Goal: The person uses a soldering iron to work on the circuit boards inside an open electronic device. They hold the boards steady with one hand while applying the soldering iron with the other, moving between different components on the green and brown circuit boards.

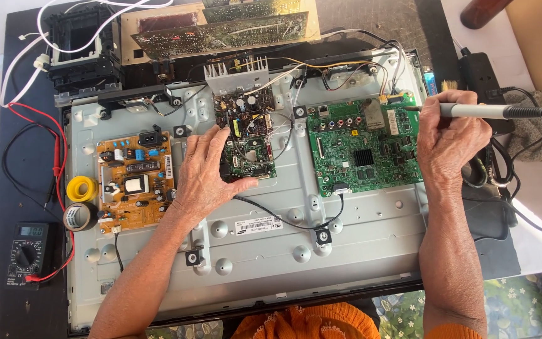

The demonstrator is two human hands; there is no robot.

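My left hand (205, 169) lies on the grey metal back panel (271, 245) of an opened flat screen. Its fingers and thumb grip the lower left edge of a small dark circuit board (249, 129) with a finned heat sink at its top. My right hand (450, 141) holds a grey soldering iron (478, 111) like a pen. The iron's thin tip points left at the upper right corner of the large green circuit board (362, 147). A black cord runs from the iron off to the right.
An orange-brown power board (134, 182) sits at the panel's left. A yellow tape roll (81, 188), a grey tape roll (78, 216) and a black multimeter (27, 254) with red leads lie at the left. More circuit boards (227, 28) and a black frame (83, 47) lie behind.
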